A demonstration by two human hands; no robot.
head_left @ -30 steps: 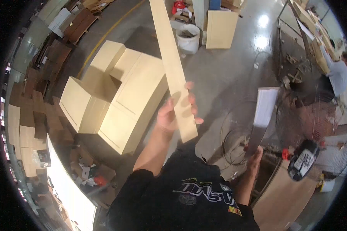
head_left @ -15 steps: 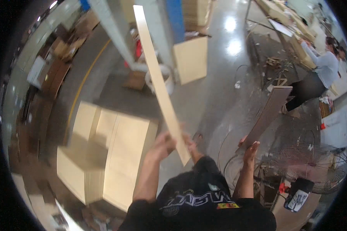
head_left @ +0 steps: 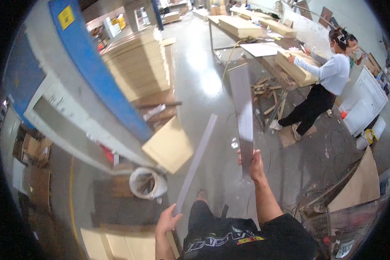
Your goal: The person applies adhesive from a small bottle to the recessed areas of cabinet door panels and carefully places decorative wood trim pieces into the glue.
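My left hand [head_left: 167, 220] is closed around the lower end of a long, narrow strip [head_left: 198, 158]. The strip shows a pale grey-lilac face and slants up and away to the right. In my right hand [head_left: 257, 167] is a wider brown-grey board [head_left: 244, 108], gripped near its lower end and held almost upright. Its far end has a thin cream edge, and light shines off its middle. The strip and the board are apart from each other.
A white bucket [head_left: 160, 189] with scraps inside stands beyond my left hand. Behind it, a cream panel [head_left: 169, 145] leans by a blue post [head_left: 95, 65]. Stacked cream panels [head_left: 138, 69] rise farther back. At right, a person [head_left: 333, 67] works at a table near scattered wood offcuts.
The view has swung to the right. The strip in my left hand, cream-faced and leaning left before, now leans right with a grey-lilac face showing. The right-hand board has turned more upright.
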